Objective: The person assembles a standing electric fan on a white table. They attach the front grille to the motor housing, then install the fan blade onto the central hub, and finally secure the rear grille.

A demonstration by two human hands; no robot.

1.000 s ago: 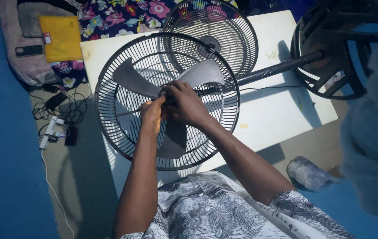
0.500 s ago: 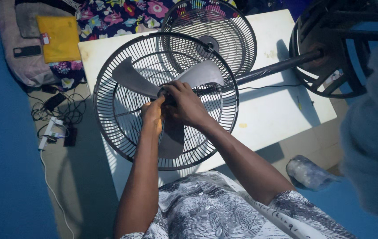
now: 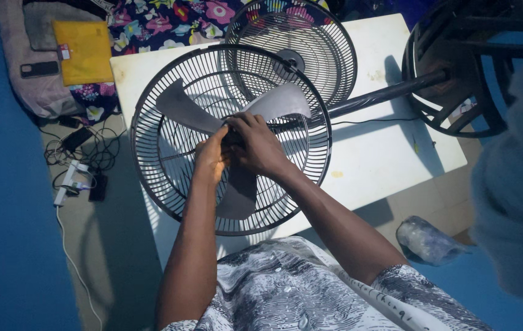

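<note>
Two hands meet at the hub of a three-blade fan. Head view (only view): left hand (image 3: 212,156) and right hand (image 3: 255,144) are both curled closed around the hub centre, fingers wrapped tight; what exactly they pinch there is hidden by the fingers. Grey fan blade (image 3: 240,153) sits inside the rear guard (image 3: 151,159), a dark wire cage lying tilted on the white table (image 3: 384,147). Front guard (image 3: 310,55) is off, lying just behind and partly overlapped by the rear guard. Fan pole (image 3: 384,95) runs across the table to the round base (image 3: 476,73) at the far right edge.

Progress, judged: the fan is part-dismantled or part-assembled, w/ front guard separate, blade seated on the shaft, rear guard in place; direction of work can't be told.

Surroundings: floral cloth (image 3: 157,24), yellow envelope (image 3: 84,52), phone (image 3: 39,68), power strip w/ cables (image 3: 71,181) on the floor, crumpled plastic bag (image 3: 427,242).
</note>
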